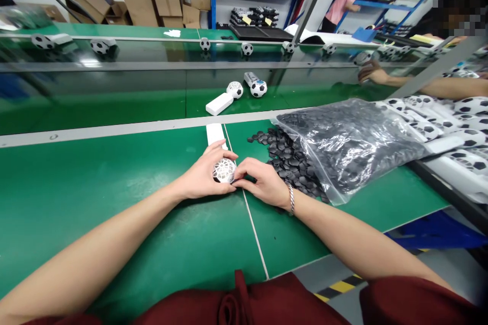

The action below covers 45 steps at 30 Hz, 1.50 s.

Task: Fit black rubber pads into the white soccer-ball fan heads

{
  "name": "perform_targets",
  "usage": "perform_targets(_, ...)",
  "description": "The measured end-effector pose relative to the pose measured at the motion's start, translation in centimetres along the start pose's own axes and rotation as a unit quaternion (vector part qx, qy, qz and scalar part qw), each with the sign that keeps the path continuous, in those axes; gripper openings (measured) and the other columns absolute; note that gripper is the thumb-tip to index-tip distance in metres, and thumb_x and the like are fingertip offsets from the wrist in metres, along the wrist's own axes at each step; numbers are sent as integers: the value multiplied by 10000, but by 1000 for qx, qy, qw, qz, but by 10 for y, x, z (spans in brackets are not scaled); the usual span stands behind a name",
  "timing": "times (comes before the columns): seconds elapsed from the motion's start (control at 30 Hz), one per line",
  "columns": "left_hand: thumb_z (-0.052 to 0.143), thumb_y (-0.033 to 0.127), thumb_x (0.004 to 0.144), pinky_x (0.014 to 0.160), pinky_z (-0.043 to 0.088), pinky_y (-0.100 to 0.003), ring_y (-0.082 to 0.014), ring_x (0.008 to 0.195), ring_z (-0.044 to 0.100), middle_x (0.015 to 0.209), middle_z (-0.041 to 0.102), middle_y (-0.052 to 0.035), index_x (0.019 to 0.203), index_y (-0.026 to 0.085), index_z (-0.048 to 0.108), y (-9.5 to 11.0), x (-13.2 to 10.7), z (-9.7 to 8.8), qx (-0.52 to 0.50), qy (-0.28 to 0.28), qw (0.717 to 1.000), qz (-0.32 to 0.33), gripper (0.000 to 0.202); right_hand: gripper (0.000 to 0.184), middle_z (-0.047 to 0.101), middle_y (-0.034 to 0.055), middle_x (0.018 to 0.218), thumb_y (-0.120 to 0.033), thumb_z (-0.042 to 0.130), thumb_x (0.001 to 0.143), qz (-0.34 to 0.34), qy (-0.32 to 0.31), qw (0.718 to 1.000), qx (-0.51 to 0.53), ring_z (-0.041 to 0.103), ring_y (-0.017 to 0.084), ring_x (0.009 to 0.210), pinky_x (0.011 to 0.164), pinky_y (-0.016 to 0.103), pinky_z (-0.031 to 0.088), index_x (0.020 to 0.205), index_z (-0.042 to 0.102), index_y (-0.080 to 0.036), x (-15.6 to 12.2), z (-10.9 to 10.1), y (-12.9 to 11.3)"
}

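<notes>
My left hand (204,175) is wrapped around a white fan with a round latticed head (224,170); its white handle (214,133) sticks out beyond my fingers, away from me. My right hand (263,183) pinches at the right edge of that head, fingertips pressed together on a small dark piece I cannot make out. A loose heap of black pentagon pieces (290,160) lies just right of my right hand, spilling from a clear plastic bag (351,142).
Two finished football-patterned fans (236,92) lie on the conveyor belt (114,106) beyond. More ball heads line the far rail. A pile of finished fans (450,122) sits at right. A co-worker's hand (371,75) reaches in at the right, and another person stands at the blue shelves.
</notes>
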<state>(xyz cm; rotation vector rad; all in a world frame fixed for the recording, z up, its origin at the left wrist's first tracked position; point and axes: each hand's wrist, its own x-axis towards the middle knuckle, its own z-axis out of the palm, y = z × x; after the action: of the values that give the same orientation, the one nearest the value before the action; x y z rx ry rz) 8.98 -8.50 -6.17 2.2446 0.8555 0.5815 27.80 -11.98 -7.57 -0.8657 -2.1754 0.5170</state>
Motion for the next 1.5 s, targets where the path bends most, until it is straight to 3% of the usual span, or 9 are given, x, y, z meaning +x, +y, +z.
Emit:
perform_targets(0.33,723,318,599,1074,226,-445,-267,1333,146,1203,503,-68,1068,209,493,-2,-1,-1,1,-2,1000,6,533,126,568,27,747,-73,581,767,-145,127,979,-60,553,122,709,617,260,484,806,608,-190,-4,-13,-8)
perform_targets(0.5,717,316,605,1067,234,-458,-272,1332,150,1184,518,-72,1073,208,491,-3,0,0,0,2,1000,17,530,159,636,42,809,-55,600,745,-174,116,976,-56,572,140,754,666,297,494,838,577,-181,-3,-14,-11)
perform_targets(0.7,715,305,607,1060,237,-463,-273,1332,150,1169,526,-71,1061,212,498,-3,0,0,-1,1,1000,19,512,172,630,46,809,-112,545,810,-80,74,993,-38,567,137,779,705,290,492,963,588,-177,-2,-10,-11)
perform_targets(0.83,710,302,614,1063,232,-458,-269,1333,151,1170,528,-65,1064,222,498,-2,-1,-1,-1,1,1000,18,503,94,644,33,843,-176,532,827,33,50,998,17,589,135,817,754,278,488,877,608,-199,-2,-11,-13)
perform_targets(1.0,694,307,634,1056,245,-461,-267,1334,148,1167,530,-63,1063,228,496,-1,-1,-1,1,2,1000,19,479,85,620,21,792,-257,573,793,184,10,973,138,576,118,704,658,257,487,792,594,-175,-2,-7,-11)
perform_targets(1.17,664,308,663,1056,245,-457,-266,1333,156,1179,523,-66,1052,225,502,0,-2,-1,3,5,1000,16,430,119,601,2,729,-280,599,766,237,4,947,215,555,106,655,634,252,473,776,575,-164,-2,2,-6)
perform_targets(1.5,610,222,649,1062,242,-442,-252,1323,179,1127,539,-61,984,209,513,4,0,5,10,27,1000,-4,350,151,559,-26,661,-261,637,725,248,34,945,210,515,82,583,563,216,445,696,524,-166,3,6,-7)
